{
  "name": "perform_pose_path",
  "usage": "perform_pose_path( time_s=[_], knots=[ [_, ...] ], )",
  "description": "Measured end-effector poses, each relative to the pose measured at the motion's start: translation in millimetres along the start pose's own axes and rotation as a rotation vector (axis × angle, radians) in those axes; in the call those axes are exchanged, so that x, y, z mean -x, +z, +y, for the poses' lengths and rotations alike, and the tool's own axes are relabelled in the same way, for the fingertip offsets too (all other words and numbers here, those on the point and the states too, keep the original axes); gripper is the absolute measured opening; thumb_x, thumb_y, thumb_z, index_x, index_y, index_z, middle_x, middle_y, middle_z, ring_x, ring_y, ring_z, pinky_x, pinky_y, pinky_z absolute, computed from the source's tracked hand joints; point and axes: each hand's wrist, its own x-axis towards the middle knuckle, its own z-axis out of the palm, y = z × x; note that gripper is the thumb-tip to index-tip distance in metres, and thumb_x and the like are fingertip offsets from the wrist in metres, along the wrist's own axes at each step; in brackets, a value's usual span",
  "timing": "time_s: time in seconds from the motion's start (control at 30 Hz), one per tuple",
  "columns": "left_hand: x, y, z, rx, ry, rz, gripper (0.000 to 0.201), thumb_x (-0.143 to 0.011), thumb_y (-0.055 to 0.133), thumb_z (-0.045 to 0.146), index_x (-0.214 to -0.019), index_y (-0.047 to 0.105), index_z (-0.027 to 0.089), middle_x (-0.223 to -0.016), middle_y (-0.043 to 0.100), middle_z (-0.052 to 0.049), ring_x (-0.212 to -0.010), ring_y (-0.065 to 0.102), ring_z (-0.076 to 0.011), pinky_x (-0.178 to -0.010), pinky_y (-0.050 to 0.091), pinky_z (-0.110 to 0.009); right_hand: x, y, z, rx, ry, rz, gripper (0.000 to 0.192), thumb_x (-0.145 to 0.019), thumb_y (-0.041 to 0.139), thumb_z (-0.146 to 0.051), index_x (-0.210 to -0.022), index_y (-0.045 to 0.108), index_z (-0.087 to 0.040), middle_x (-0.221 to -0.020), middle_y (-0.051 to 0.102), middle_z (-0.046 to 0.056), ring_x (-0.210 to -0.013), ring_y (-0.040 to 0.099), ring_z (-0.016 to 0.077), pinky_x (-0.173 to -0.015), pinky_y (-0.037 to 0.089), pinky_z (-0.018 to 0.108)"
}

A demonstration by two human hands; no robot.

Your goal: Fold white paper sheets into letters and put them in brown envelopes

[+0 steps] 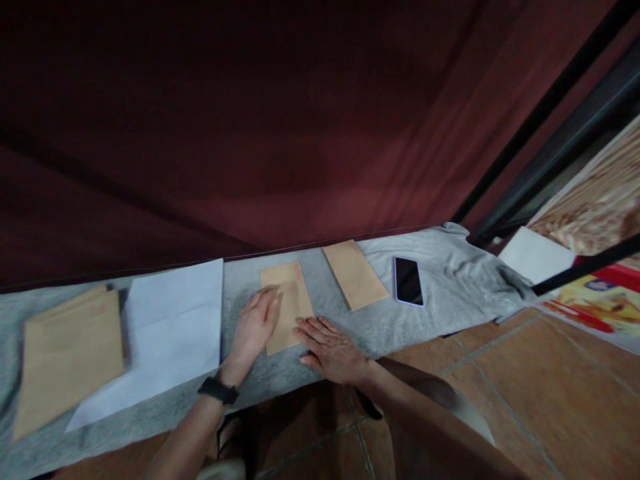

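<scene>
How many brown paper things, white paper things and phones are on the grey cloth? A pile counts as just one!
Brown paper things: 3 (the left pile, the middle envelope and the right envelope)
White paper things: 1 (the white paper, partly under the left pile)
Phones: 1 (the phone)
Total: 5
</scene>
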Motion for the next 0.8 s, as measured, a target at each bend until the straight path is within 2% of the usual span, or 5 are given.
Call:
perform_pose_path(
  time_s=[0.17,0.3,0.5,0.63,0.8],
  knots=[
    [-77,36.9,-13,-0.175,0.239,-0.211,0.061,-0.102,0.026,0.044,-0.152,0.041,0.012,-0.161,0.04,-0.012,-0.151,0.03,-0.0244,-0.124,0.024,-0.044,-2,-4,0,-0.033,0.003,-0.012,0.062,-0.104,0.042,-0.051,-0.155,0.037,-0.015,-0.16,0.039,0.009,-0.149,0.034,0.0227,-0.126,0.025,0.042],
    [-100,52.1,-19,-0.236,0.29,-0.3,0.06,-0.103,0.021,0.043,-0.156,0.036,0.018,-0.163,0.036,-0.007,-0.152,0.028,-0.0211,-0.125,0.02,-0.044,-3,-8,0,-0.078,0.0,-0.054,0.063,-0.103,0.046,-0.051,-0.155,0.036,-0.015,-0.16,0.039,0.011,-0.149,0.034,0.0238,-0.125,0.025,0.043],
    [-66,54.2,-14,-0.211,0.408,-0.327,0.06,-0.104,0.019,0.043,-0.158,0.029,0.018,-0.165,0.032,-0.006,-0.153,0.025,-0.0162,-0.126,0.018,-0.039,-7,-9,8,-0.18,0.008,-0.103,0.062,-0.1,0.055,-0.045,-0.151,0.042,-0.013,-0.158,0.043,0.013,-0.147,0.037,0.0249,-0.124,0.027,0.044],
    [-30,48.7,-10,-0.186,0.458,-0.348,0.059,-0.105,0.02,0.041,-0.16,0.023,0.019,-0.166,0.028,-0.006,-0.153,0.024,-0.0153,-0.127,0.016,-0.039,-15,-13,19,-0.368,0.026,-0.089,0.037,-0.097,0.057,-0.022,-0.133,0.063,-0.019,-0.143,0.061,0.009,-0.136,0.053,0.0191,-0.118,0.037,0.037],
    [14,37.7,4,-0.16,0.486,-0.365,0.057,-0.106,0.022,0.042,-0.16,0.022,0.022,-0.165,0.031,-0.005,-0.152,0.028,-0.0153,-0.127,0.017,-0.039,-20,-21,28,-0.548,0.261,0.012,0.031,-0.096,0.05,-0.013,-0.112,0.075,-0.024,-0.112,0.077,0.003,-0.104,0.072,0.0168,-0.095,0.054,0.03]
  ],
)
